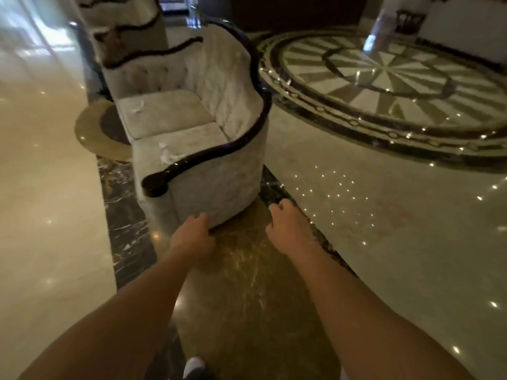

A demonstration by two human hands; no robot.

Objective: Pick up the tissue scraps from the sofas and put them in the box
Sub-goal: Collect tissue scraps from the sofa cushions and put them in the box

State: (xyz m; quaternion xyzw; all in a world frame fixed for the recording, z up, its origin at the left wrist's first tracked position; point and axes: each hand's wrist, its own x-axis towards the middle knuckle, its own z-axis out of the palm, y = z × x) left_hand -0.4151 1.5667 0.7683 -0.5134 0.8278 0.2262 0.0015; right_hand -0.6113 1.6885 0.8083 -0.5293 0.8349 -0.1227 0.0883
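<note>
Two tissue scraps are seen on the sofa: the nearer scrap on the near seat cushion just behind the dark armrest, the farther scrap on the far cushion. Both lie up and left of the hands, and the left hand is the closer one. Its fingers are curled loosely, as are those of the right hand; nothing is held. The armrest must be reached over. No box is in view.

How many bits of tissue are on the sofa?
2 spots: one scrap on the far seat cushion, and a small cluster on the near cushion by the dark armrest. The picture is blurry, so more may be hidden.
</note>
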